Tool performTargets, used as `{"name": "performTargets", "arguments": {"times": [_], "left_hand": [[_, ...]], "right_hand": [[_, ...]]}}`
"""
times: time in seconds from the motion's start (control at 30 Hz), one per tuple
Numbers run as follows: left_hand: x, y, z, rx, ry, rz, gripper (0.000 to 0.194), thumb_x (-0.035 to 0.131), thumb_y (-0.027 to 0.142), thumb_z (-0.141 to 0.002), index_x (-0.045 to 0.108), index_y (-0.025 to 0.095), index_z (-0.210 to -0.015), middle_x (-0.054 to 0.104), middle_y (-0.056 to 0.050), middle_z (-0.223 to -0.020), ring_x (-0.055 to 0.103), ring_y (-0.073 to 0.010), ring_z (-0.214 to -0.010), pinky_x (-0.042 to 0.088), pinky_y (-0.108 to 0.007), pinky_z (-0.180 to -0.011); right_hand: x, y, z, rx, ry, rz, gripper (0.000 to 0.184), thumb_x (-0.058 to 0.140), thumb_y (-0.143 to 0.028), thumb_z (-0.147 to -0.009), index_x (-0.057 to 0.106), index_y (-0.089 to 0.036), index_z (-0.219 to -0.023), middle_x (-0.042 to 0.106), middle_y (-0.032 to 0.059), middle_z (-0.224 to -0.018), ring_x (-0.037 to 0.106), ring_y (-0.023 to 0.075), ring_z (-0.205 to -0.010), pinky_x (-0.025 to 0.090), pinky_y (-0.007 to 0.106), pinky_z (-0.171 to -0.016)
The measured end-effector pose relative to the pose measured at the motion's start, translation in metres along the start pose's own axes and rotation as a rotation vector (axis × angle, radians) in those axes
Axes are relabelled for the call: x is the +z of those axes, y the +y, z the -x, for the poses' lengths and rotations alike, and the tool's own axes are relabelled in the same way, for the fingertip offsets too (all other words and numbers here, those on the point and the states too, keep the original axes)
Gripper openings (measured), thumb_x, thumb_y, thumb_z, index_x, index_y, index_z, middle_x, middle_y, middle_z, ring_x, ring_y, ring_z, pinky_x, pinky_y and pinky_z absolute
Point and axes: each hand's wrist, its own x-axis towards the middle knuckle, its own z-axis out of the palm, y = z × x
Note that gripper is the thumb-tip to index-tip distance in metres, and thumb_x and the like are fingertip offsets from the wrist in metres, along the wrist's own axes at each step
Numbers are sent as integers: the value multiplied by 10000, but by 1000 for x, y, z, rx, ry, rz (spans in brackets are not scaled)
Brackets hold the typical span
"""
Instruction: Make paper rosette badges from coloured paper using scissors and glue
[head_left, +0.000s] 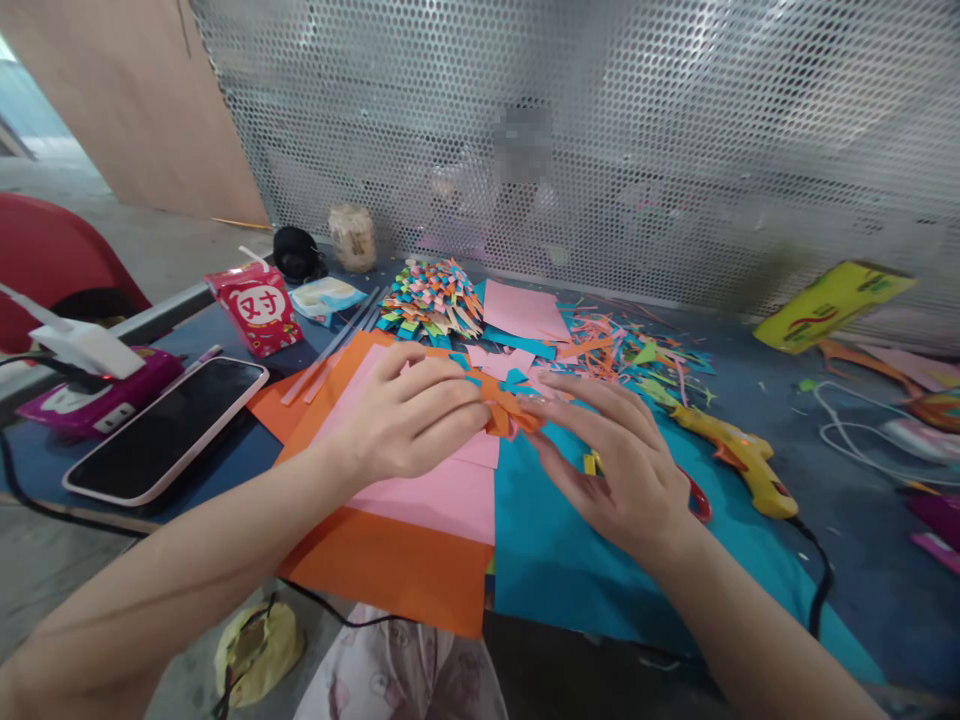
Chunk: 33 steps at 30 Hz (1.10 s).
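Observation:
My left hand (405, 415) and my right hand (615, 465) meet over a small folded piece of orange, pink and blue paper (508, 408). The left fingers are curled and pinch its left side. The right fingers are stretched toward its right side and touch it with their tips. Under the hands lie a pink sheet (450, 490), an orange sheet (390, 565) and a blue sheet (570, 560), overlapping on the table.
A pile of woven paper pieces (435, 295) and loose paper scraps (630, 350) lie behind the hands. A yellow glue gun (739, 455) lies at right, a phone (169, 425) and a red carton (255, 305) at left. A perforated metal screen (600, 130) stands at the back.

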Motion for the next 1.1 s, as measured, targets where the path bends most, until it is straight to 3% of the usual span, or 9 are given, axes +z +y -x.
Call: {"name": "performTargets", "arguments": {"times": [0.17,0.27,0.37,0.47,0.53,0.67,0.77,0.9,1.1], "left_hand": [[2,-1,2,-12,-6,17,104,600,119,-857,602,223,-855,704,21,-829,625,-137,-838,417,-322,-787],[4,-1,3,-83,-3,97,72,617,148,-851,596,212,-876,693,6,-815,624,-145,-830,425,-319,-772],[8,0,1,-287,47,256,78,648,180,-831,573,202,-830,671,11,-766,611,-123,-748,449,-281,-707],[12,2,-1,-582,79,471,159,681,261,-811,539,192,-795,636,13,-731,581,-99,-664,465,-237,-613],[15,1,-2,-739,76,660,222,687,336,-802,520,190,-809,612,10,-741,579,-96,-656,478,-224,-575],[21,0,-3,-913,31,994,317,708,410,-765,483,194,-816,576,13,-760,593,-96,-665,518,-222,-572],[24,2,-4,-966,-17,1115,312,711,381,-763,471,191,-822,570,7,-783,606,-101,-700,547,-237,-624],[24,6,-4,-1002,-84,1187,370,741,336,-734,459,188,-921,594,-41,-909,635,-135,-815,562,-250,-666],[21,2,-4,-953,-80,1161,309,641,451,-814,496,189,-890,569,-34,-870,577,-117,-750,506,-240,-624]], "right_hand": [[-9,-2,-4,40,71,119,497,705,-176,-770,518,-221,-1228,701,98,-1114,609,281,-1134,526,443,-910],[-16,1,-4,62,224,171,474,734,-168,-733,556,-252,-1165,721,48,-955,652,260,-983,532,426,-849],[-16,5,-4,101,284,168,368,681,-86,-762,586,-266,-1069,701,2,-829,656,196,-812,531,365,-775],[-8,5,-4,216,170,106,244,649,-198,-825,588,-249,-1056,705,42,-948,656,222,-907,516,404,-837],[0,3,-2,294,66,23,294,646,-335,-833,581,-226,-1098,691,89,-1057,641,261,-1000,518,437,-854],[14,-1,1,440,-18,-174,181,637,-343,-829,627,-207,-947,720,61,-905,679,222,-830,554,332,-682],[16,-2,2,598,-56,-331,106,643,-303,-810,645,-197,-808,726,36,-804,681,198,-710,536,284,-583],[12,-3,0,743,-134,-473,146,634,-324,-799,656,-185,-758,730,39,-781,680,206,-709,539,314,-633],[10,0,0,776,-79,-487,155,652,-305,-760,628,-181,-670,668,2,-638,620,171,-610,495,285,-570]]}}
